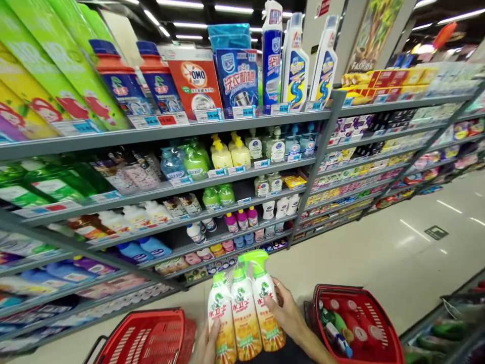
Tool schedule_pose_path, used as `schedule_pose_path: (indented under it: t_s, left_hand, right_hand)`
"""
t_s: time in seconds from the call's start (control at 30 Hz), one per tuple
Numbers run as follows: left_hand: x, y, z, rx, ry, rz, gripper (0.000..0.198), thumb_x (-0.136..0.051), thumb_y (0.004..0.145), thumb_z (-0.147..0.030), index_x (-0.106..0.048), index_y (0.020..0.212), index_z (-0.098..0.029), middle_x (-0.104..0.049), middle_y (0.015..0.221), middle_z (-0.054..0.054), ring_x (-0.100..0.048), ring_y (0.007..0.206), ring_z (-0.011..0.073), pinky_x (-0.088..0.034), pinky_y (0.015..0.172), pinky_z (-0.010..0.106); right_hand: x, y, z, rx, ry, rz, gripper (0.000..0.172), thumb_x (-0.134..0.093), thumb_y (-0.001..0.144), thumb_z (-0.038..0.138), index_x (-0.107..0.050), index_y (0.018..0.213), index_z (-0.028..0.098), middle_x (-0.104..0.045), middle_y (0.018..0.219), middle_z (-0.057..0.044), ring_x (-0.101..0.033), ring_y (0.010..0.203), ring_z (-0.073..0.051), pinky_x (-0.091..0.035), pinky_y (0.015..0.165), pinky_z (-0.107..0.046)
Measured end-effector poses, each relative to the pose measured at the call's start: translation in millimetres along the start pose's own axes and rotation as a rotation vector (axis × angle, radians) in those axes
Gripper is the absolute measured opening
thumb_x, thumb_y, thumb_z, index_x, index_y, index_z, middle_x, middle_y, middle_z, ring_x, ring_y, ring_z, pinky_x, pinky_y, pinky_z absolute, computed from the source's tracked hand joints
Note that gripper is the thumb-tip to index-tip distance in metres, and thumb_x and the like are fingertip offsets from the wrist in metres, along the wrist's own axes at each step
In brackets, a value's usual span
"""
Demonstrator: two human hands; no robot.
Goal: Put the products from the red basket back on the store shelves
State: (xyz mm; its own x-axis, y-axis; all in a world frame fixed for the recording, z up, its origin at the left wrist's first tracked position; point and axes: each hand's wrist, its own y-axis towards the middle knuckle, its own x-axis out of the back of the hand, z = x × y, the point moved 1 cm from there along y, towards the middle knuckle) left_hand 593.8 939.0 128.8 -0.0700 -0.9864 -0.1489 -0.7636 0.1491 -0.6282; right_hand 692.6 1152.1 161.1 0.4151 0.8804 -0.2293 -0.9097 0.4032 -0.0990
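Observation:
A shrink-wrapped pack of three spray bottles [244, 308], white and orange with green trigger heads, stands upright at the bottom centre. My right hand [290, 313] wraps round the rightmost bottle from the side, with a ring on one finger. My left hand [207, 344] grips the pack's lower left; only the thumb and part of the palm show. Both hands hold the pack above the floor, between two red baskets.
A red basket [149, 338] sits at lower left. Another red basket [379, 328] at lower right holds several bottles. Shelves of cleaning products [197, 151] fill the left and centre. A pale aisle floor [417, 237] runs off to the right.

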Motion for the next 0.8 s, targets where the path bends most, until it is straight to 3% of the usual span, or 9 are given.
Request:
schedule_pose_path:
  t_s: [0.17, 0.33, 0.43, 0.53, 0.67, 0.8]
  left_hand:
    - [-23.2, -26.1, 26.2, -0.048, -0.019, 0.043, 0.067, -0.085, 0.070, -0.060, -0.066, 0.118, -0.018, -0.071, 0.127, 0.015, -0.059, 0.130, 0.0397, -0.046, 0.113, 0.052]
    - [-44.2, -40.7, 60.5, -0.110, -0.079, 0.155, 0.075, -0.078, 0.075, -0.066, -0.064, 0.128, -0.015, -0.063, 0.139, 0.018, -0.054, 0.136, 0.0405, -0.041, 0.116, 0.054]
    - [-51.0, -45.5, 72.2, -0.147, -0.038, 0.176, 0.076, -0.072, 0.079, -0.070, -0.064, 0.130, -0.014, -0.059, 0.145, 0.019, -0.044, 0.144, 0.0395, -0.032, 0.123, 0.052]
    - [-56.8, -54.5, 76.7, -0.171, 0.003, 0.161, 0.071, -0.066, 0.085, -0.068, -0.063, 0.133, -0.016, -0.057, 0.147, 0.016, -0.040, 0.147, 0.0367, -0.026, 0.126, 0.049]
    - [-65.3, -65.2, 80.0, -0.197, -0.069, 0.252, 0.062, -0.054, 0.095, -0.064, -0.063, 0.131, -0.014, -0.067, 0.134, 0.014, -0.054, 0.134, 0.0350, -0.035, 0.119, 0.049]
    - [-67.0, -69.7, 86.1, -0.221, -0.021, 0.192, 0.058, -0.055, 0.095, -0.063, -0.067, 0.124, -0.014, -0.069, 0.127, 0.013, -0.056, 0.129, 0.0333, -0.036, 0.117, 0.045]
  right_hand:
    - [39.5, -14.8, -11.2, -0.118, 0.065, 0.015, 0.064, -0.068, 0.091, 0.054, -0.050, 0.143, 0.020, -0.068, 0.132, -0.015, -0.068, 0.114, -0.031, -0.055, 0.097, -0.042]
    - [74.5, -27.1, -32.2, -0.247, 0.090, 0.002, 0.077, -0.074, 0.086, 0.056, -0.045, 0.148, 0.021, -0.068, 0.133, -0.015, -0.068, 0.116, -0.034, -0.058, 0.094, -0.042]
    - [91.3, -33.6, -40.7, -0.311, 0.069, -0.012, 0.079, -0.075, 0.085, 0.055, -0.044, 0.149, 0.021, -0.067, 0.136, -0.015, -0.067, 0.118, -0.034, -0.058, 0.096, -0.044]
    - [103.6, -40.4, -41.8, -0.353, 0.045, -0.020, 0.081, -0.077, 0.083, 0.056, -0.045, 0.149, 0.022, -0.065, 0.139, -0.014, -0.065, 0.122, -0.034, -0.058, 0.097, -0.042]
    - [112.5, -46.2, -36.8, -0.359, 0.031, -0.039, 0.090, -0.080, 0.079, 0.056, -0.041, 0.154, 0.023, -0.066, 0.138, -0.013, -0.067, 0.119, -0.033, -0.061, 0.091, -0.040]
    - [115.6, -47.2, -32.2, -0.406, 0.030, -0.021, 0.096, -0.082, 0.076, 0.057, -0.038, 0.155, 0.024, -0.068, 0.134, -0.012, -0.070, 0.114, -0.033, -0.062, 0.086, -0.038]
